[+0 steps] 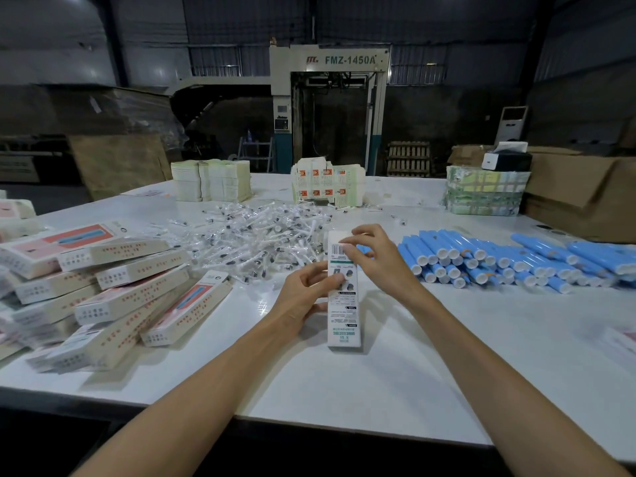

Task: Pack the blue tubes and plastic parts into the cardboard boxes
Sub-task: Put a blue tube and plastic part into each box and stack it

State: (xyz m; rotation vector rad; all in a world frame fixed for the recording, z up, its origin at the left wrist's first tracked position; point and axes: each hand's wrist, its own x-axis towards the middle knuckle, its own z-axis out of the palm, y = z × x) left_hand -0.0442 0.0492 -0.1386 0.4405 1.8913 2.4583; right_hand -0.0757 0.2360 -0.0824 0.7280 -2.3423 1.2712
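Observation:
A long white printed cardboard box (pixel 342 315) lies lengthwise on the white table (pixel 378 390) in front of me. My left hand (pixel 306 294) grips its left side near the middle, thumb on the printed face. My right hand (pixel 371 259) holds the far end, fingers curled over the top by the barcode. A bit of blue shows behind that end. A big row of blue tubes (pixel 509 261) with white caps lies to the right. A heap of clear-wrapped plastic parts (pixel 261 239) lies just beyond the box.
Packed pink-and-white boxes (pixel 113 290) are piled at the left. Stacks of flat box blanks (pixel 211 180), (pixel 327 180) and a bundled stack (pixel 485 191) stand at the far edge. Brown cartons (pixel 581 191) sit at the right. A large machine (pixel 330 108) stands behind.

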